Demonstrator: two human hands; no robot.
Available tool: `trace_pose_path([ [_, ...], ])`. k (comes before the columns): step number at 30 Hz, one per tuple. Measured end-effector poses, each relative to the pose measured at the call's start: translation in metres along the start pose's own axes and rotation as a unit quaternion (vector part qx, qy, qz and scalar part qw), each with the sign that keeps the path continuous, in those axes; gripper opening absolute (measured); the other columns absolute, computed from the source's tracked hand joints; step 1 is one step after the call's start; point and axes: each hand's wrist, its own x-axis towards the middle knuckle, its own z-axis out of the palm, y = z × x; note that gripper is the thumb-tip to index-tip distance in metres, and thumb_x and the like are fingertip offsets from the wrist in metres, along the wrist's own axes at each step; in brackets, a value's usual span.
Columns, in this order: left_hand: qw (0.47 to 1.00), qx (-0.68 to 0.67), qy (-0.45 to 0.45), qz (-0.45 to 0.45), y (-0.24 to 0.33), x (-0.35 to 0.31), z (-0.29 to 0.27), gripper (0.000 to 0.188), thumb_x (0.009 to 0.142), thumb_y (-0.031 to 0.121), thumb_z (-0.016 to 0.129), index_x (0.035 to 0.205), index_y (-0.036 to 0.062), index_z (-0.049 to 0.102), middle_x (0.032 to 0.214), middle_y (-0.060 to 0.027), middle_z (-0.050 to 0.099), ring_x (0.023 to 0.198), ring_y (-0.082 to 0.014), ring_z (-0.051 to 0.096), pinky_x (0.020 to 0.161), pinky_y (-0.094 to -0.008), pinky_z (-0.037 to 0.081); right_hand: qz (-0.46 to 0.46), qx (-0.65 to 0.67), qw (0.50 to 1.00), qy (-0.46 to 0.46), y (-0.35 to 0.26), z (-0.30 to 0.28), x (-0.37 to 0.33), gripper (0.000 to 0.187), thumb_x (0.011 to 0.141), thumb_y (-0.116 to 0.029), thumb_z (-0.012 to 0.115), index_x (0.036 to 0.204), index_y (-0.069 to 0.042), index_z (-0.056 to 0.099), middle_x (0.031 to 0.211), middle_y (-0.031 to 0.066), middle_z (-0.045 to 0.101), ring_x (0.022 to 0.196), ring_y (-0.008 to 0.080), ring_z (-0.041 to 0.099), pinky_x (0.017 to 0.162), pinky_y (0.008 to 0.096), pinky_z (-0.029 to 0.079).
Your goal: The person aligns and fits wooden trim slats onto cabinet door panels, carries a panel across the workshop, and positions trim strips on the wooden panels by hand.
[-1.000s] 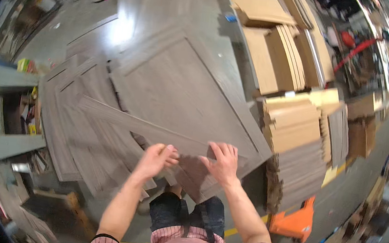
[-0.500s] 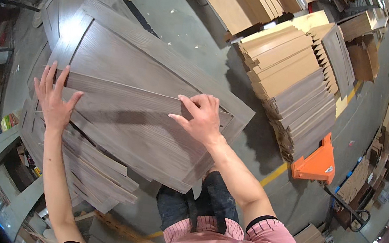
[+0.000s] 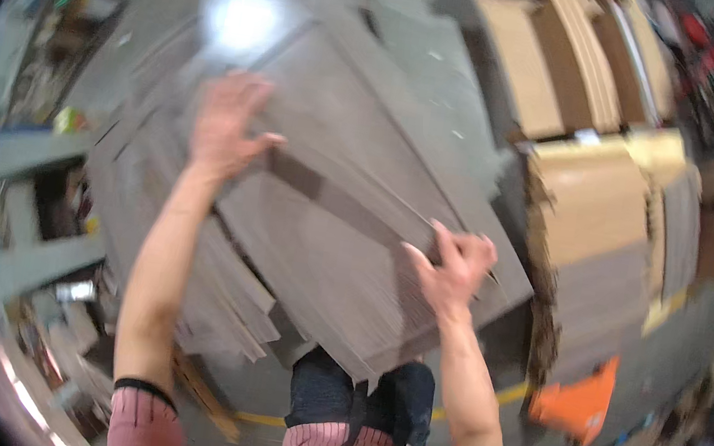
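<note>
A grey-brown wood-grain cabinet door [image 3: 328, 237] with a framed border lies tilted across the middle, in front of my body. My left hand [image 3: 229, 127] rests near its far left part, fingers stretched forward and thumb out to the side. At the right part of the door's far edge is my right hand [image 3: 458, 269], its thumb apart from its bent fingers. Another grey framed door [image 3: 340, 84] shows just beyond, under or behind the first. Motion blur smears both hands and the wood, so fingertip contact is hard to make out.
Several grey panels [image 3: 227, 305] lie stacked at the lower left. To the right stand piles of tan boards [image 3: 591, 210] and grey boards [image 3: 601, 303], beside an orange pallet jack part [image 3: 573, 404]. A yellow line [image 3: 511, 393] crosses the floor.
The view has turned, so the doors and board piles appear rotated and shifted right. Both hands keep about the same places on the door.
</note>
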Motion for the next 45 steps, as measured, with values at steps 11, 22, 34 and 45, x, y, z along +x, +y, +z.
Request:
trace_pose_path([
  [11,0.992,-0.096,-0.037,-0.072,-0.010,-0.033,0.041,0.080,0.083,0.066,0.065,0.146,0.0180,0.049,0.151,-0.0049,0.047,0.146,-0.0287,0.035,0.121,-0.0542,0.029,-0.021,-0.065,0.997,-0.039,-0.003,0.013,-0.009,0.056,0.069,-0.036,0.092,0.118,-0.017,0.072,0.095,0.0011,0.054,0.094,0.0218,0.053,0.113,0.0614,0.028],
  [22,0.982,-0.168,-0.012,-0.082,-0.009,-0.014,0.052,0.084,0.080,0.061,0.073,0.149,0.0212,0.047,0.156,-0.0029,0.043,0.149,-0.0267,0.031,0.125,-0.0519,0.023,-0.009,-0.083,0.996,-0.024,0.002,0.021,-0.011,0.058,0.070,-0.033,0.092,0.121,-0.016,0.071,0.098,0.0036,0.053,0.099,0.0249,0.053,0.113,0.0606,0.027],
  [34,0.959,-0.200,-0.056,-0.193,-0.002,-0.012,0.041,0.095,0.075,0.071,0.072,0.154,0.0299,0.041,0.169,-0.0108,0.012,0.156,-0.0292,0.010,0.128,-0.0461,0.010,-0.088,-0.094,0.991,-0.028,-0.002,0.012,-0.006,0.038,0.082,-0.023,0.081,0.119,-0.016,0.073,0.112,0.0037,0.055,0.114,0.0264,0.046,0.114,0.0554,0.024],
  [45,0.875,-0.309,0.151,-0.340,0.088,-0.198,-0.026,0.024,0.089,0.019,0.068,0.112,0.0115,0.071,0.129,-0.0107,0.065,0.130,-0.0296,0.054,0.108,-0.0462,0.041,-0.002,-0.069,0.988,-0.139,-0.059,-0.026,-0.075,0.041,0.093,-0.028,0.069,0.129,-0.008,0.064,0.140,0.0151,0.049,0.137,0.0353,0.038,0.111,0.0543,0.029],
])
